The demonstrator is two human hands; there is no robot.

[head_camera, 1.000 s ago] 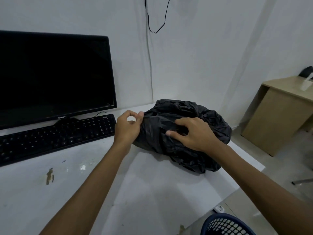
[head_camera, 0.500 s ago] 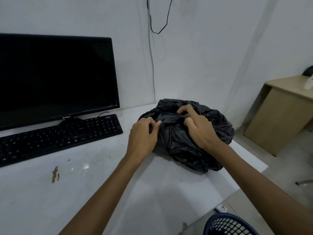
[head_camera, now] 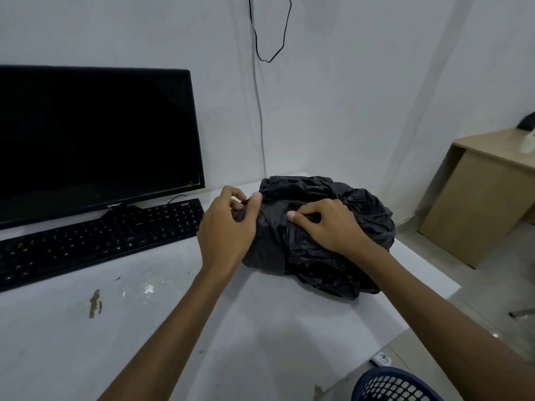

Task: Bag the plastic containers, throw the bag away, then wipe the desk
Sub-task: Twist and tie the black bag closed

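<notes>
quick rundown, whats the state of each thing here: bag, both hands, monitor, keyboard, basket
black bag: full, crumpled, lying on the white desk
left hand: pinches a fold at the bag's left end
right hand: fingers curled into the plastic on top of the bag
monitor: screen dark
keyboard: flat on the desk, untouched
blue basket: on the floor below the desk edge, contents not visible
</notes>
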